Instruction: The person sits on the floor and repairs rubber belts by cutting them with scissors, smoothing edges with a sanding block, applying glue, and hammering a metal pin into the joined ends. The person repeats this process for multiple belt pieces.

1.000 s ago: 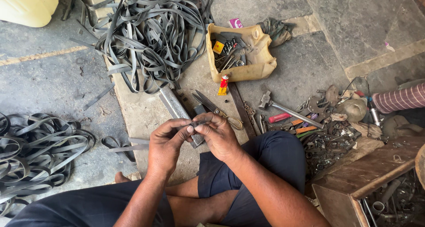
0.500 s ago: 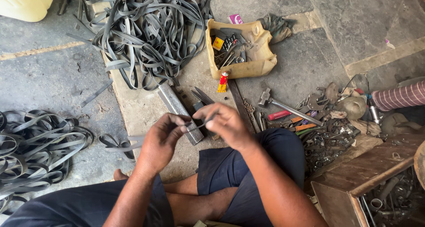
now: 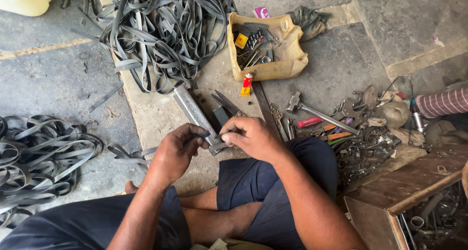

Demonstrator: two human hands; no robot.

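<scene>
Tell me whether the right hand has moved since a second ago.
Yes. The right hand has drawn slightly right, away from the left hand, judged against the grey metal bar on the floor; a small dark piece now spans the gap.

Small dark strip of rubber [image 3: 204, 133], short and flat, held roughly level above the person's lap. Its left end is pinched in the fingertips of the left hand [image 3: 176, 150]; its right end meets the fingers of the right hand [image 3: 251, 138], which also close over a thin dark tool, largely hidden. The strip hangs just above a flat grey metal bar [image 3: 194, 113] lying on the ground.
</scene>
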